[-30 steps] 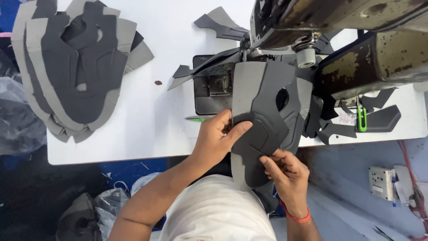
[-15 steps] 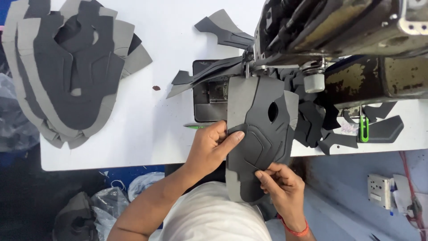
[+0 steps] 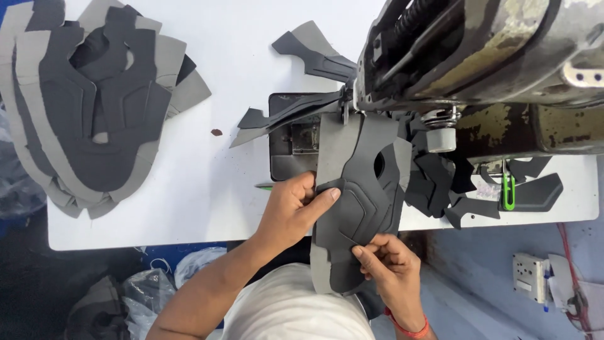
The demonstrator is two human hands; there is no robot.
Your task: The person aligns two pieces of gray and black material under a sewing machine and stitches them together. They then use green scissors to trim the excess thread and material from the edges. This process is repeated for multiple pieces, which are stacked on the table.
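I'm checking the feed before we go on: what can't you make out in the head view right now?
- Needle point: hidden under the sewing machine head.
- Far end of the grey shoe-upper panel: runs under the machine.
- Left hand fingers: partly tucked under the panel edge.
- Stack of cut panels: cut off by the left frame edge.
- Right hand wrist: cut off at the bottom.

Left hand reaching up from bare forearm, thumb stretched rightward, fingers curled and pinching. Right hand lower, knuckles up, index finger and thumb pressed together in a pinch, red band at the wrist.
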